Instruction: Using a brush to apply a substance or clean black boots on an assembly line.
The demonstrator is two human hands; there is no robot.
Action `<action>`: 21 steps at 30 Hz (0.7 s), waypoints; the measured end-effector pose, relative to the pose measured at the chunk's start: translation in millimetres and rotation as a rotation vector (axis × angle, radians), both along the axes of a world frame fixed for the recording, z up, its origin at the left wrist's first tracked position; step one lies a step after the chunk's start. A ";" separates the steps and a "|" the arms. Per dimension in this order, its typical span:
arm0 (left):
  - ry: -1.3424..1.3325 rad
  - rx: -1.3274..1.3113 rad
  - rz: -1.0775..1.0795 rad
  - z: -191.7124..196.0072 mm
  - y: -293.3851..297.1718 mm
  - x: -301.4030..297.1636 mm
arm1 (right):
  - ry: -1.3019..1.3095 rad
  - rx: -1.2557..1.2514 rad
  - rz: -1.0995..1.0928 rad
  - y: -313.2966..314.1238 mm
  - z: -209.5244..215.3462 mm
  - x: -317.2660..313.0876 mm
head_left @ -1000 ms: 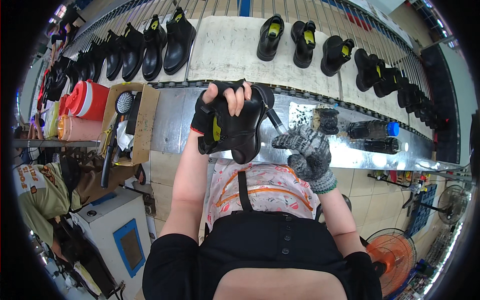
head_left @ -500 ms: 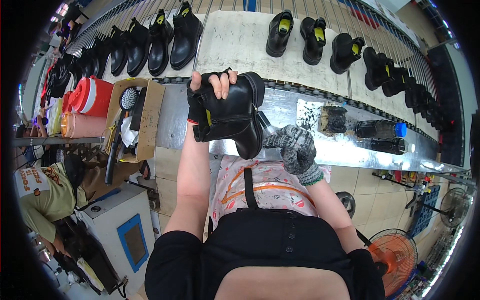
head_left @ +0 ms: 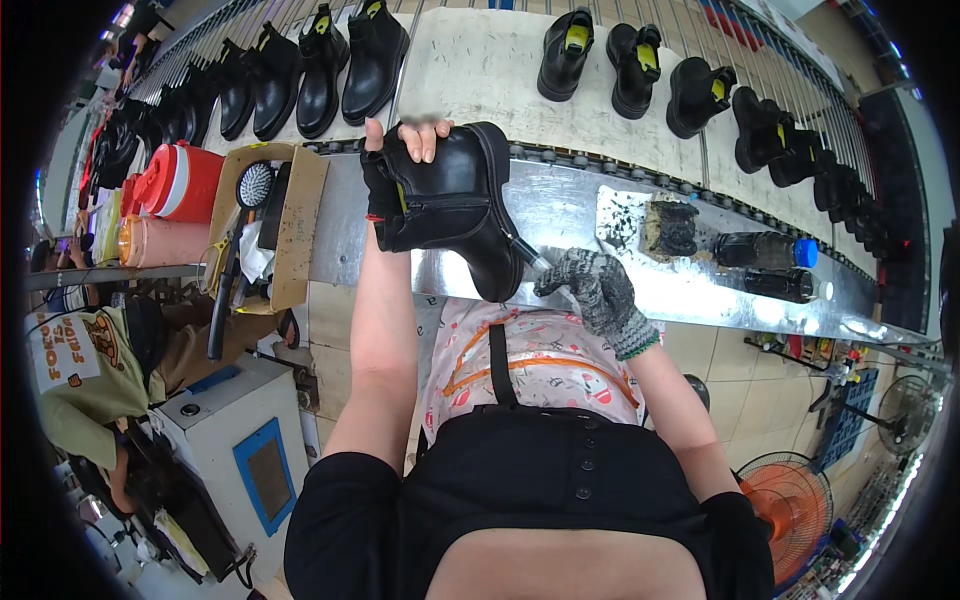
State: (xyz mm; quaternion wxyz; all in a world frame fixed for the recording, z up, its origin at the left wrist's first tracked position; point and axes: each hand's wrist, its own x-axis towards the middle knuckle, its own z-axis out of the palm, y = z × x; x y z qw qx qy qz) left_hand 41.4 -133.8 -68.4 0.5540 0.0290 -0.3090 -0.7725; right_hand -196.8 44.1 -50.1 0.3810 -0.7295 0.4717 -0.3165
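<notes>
A black ankle boot (head_left: pixel 455 220) with a side zip is held up on its side above the metal worktop. My left hand (head_left: pixel 418 140), in a fingerless black glove, grips it by the upper, its bare fingertips curled over the leather. The grey knitted glove on my right hand (head_left: pixel 598 295) is closed round a small brush (head_left: pixel 532 256) with a silvery ferrule and dark tip. That tip meets the boot's side near the sole edge; whether it touches I cannot tell. Most of the brush's handle is hidden by the glove.
Black boots stand on the conveyor (head_left: pixel 465 70) ahead, left and right. On the metal worktop (head_left: pixel 340 230) lie a blackened sponge block (head_left: pixel 669 229) and two dark bottles, one blue-capped (head_left: pixel 765 250). At left are a carton (head_left: pixel 294 235) with a hairbrush and a red jug (head_left: pixel 185 183). Another person sits at lower left.
The boot has shifted slightly left and up with my left hand. My right hand has moved a little down and right, and the brush tip now lies lower along the boot's edge.
</notes>
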 end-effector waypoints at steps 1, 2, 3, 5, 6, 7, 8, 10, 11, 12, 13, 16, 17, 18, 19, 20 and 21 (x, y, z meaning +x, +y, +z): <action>-0.003 0.022 0.004 -1.0 -1.1 0.7 | 0.001 0.003 0.002 2.0 -2.1 -1.7; 0.008 0.021 -0.004 -2.6 -2.6 1.8 | -0.006 -0.005 -0.013 4.1 -3.6 -2.9; 0.009 0.024 -0.002 -4.2 -3.9 2.6 | -0.013 -0.012 -0.027 6.2 -3.7 -3.2; -0.033 0.067 0.011 -7.5 -7.2 4.4 | -0.032 0.023 -0.072 12.0 -3.0 -4.1; -0.032 0.031 -0.003 -12.3 -11.7 6.9 | -0.093 0.120 -0.068 14.9 -5.2 -7.8; -0.031 0.032 0.000 -15.7 -13.5 8.6 | -0.154 0.217 -0.065 17.7 -7.7 -10.4; -0.041 0.057 0.010 -17.0 -14.8 8.1 | -0.153 0.218 -0.066 20.4 -10.4 -11.9; -0.055 0.106 0.030 -18.7 -18.1 8.4 | -0.041 0.215 -0.082 25.7 -17.5 -14.0; -0.055 0.106 0.030 -21.0 -20.4 10.4 | -0.041 0.214 -0.081 28.1 -22.2 -14.3; -0.081 0.117 0.044 -24.2 -23.8 12.5 | -0.142 0.237 -0.116 30.3 -27.4 -14.5; -0.107 0.128 0.059 -27.0 -27.1 14.0 | -0.244 0.260 -0.151 32.4 -30.7 -14.6; -0.177 0.142 0.070 -34.7 -37.8 15.1 | -0.470 0.539 -0.308 40.0 -34.7 -11.0; -0.176 0.141 0.074 -38.3 -41.5 14.9 | -0.469 0.538 -0.304 40.3 -37.5 -12.6; -0.255 0.135 0.138 -42.1 -45.5 13.4 | -0.609 0.581 -0.318 40.9 -42.9 -16.1; -0.334 0.130 0.202 -45.5 -50.3 11.5 | -0.749 0.623 -0.331 42.0 -50.3 -19.1; -0.419 0.092 0.259 -46.0 -56.6 7.1 | -0.919 0.597 -0.365 42.5 -54.6 -17.0; -0.417 0.091 0.258 -49.0 -55.9 2.8 | -0.918 0.596 -0.366 43.3 -56.3 -19.1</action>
